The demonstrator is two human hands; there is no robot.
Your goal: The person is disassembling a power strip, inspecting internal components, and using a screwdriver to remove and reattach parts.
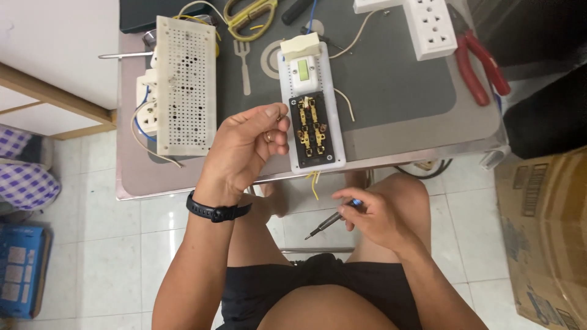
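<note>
Item, mid-assembly: our left hand [247, 143] pinches a small screw [279, 118] beside the open socket board [312, 119] on the table [391, 91], right hand [373, 214] closed around a screwdriver [330, 221] over our lap; seating it likely demands steady alignment.

The bench [397, 91] is grey. Far right lie red-handled pliers [483, 67]; far middle, yellow-green scissors [247, 15]. The white switch board [310, 104] carries a green switch and a black socket block with brass contacts. Left, a cream perforated panel [186, 85]. A black wristband [217, 211].
</note>
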